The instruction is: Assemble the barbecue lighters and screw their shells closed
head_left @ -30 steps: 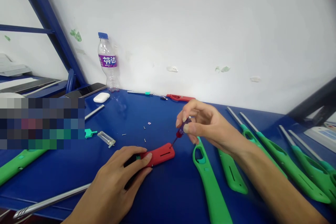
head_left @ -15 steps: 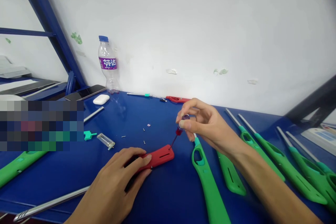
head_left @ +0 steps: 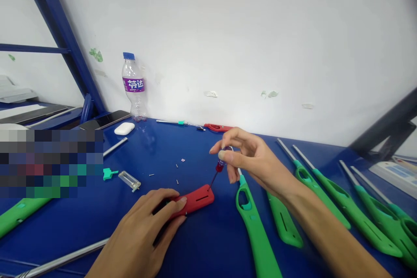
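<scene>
A red lighter body (head_left: 199,199) with a dark slot lies on the blue table, and my left hand (head_left: 146,221) is closed around its left part, thumb on top. Between the thumb and fingers of my right hand (head_left: 247,156) is a small screwdriver (head_left: 219,167) with a clear purple and red handle. It leans to the right, its tip at a hole near the right end of the red body. My left hand hides the other end. Small screws (head_left: 177,181) lie behind the red body, and a clear fuel tank (head_left: 129,180) lies to their left.
Several green lighters (head_left: 259,230) lie at the right, one close beside my right hand. A plastic bottle (head_left: 134,91), a white earbud case (head_left: 124,128) and a red lighter half (head_left: 218,127) are near the wall. A metal tube (head_left: 65,260) lies front left.
The view has tilted slightly up, so things sit a little lower. My right hand's fingers have shifted on the screwdriver handle; its tip remains at the hole. My left hand keeps its hold.
</scene>
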Motion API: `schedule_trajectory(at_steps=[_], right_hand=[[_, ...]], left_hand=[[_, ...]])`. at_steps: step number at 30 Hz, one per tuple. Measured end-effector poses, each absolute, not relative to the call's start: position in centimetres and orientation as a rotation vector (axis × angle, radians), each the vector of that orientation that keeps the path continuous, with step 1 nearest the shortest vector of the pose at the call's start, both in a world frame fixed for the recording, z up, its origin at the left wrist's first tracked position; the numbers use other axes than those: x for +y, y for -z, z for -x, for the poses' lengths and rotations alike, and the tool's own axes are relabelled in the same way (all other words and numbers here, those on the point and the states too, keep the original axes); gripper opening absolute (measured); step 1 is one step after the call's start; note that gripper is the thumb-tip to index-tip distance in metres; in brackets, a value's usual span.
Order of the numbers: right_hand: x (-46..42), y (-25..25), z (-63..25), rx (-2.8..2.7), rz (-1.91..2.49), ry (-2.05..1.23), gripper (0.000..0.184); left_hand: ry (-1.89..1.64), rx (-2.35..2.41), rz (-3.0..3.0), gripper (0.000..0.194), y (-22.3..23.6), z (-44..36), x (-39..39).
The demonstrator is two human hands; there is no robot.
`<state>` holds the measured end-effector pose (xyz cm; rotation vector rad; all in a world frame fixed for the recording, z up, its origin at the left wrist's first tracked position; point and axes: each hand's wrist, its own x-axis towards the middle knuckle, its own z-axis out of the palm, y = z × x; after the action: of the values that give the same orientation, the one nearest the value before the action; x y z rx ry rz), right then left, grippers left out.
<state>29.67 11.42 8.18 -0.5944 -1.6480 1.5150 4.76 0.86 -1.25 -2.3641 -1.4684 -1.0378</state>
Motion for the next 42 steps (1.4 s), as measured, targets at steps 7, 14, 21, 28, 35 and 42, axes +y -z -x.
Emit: schedule_trajectory(at_steps=[7,14,21,28,35,42], right_hand=[[11.3,-8.0,-29.8,-1.707,0.567,-1.543,0.022],[11.5,-7.8,-29.7,-1.703,0.655,-1.465,0.024],[11.3,-7.9,-29.6,-1.738,0.612,-1.444,0.03],[11.1,-8.3,-29.6,-1.749,0.669,-1.325,0.022],[12.1,-8.7,-30.5,-1.558,0.792,-1.015,0.032],[13.8,-5.4,-30.0,-1.69,1.085,-0.973,0.025]], left_hand=[[1.04,-1.462,2.362,0.028,1.0,-4.9,0.9],[1.01,-1.485,2.373,0.03,0.9,-4.9,0.8],[0.988,-1.487,2.375,0.031,1.3,-4.7,0.8],[0.959,-1.469,2.367,0.032,1.2,-4.6,0.8],[0.962,-1.489,2.36,0.034,1.2,-4.5,1.0],[0.959,-1.447,2.344,0.03,1.1,-4.5,1.1]])
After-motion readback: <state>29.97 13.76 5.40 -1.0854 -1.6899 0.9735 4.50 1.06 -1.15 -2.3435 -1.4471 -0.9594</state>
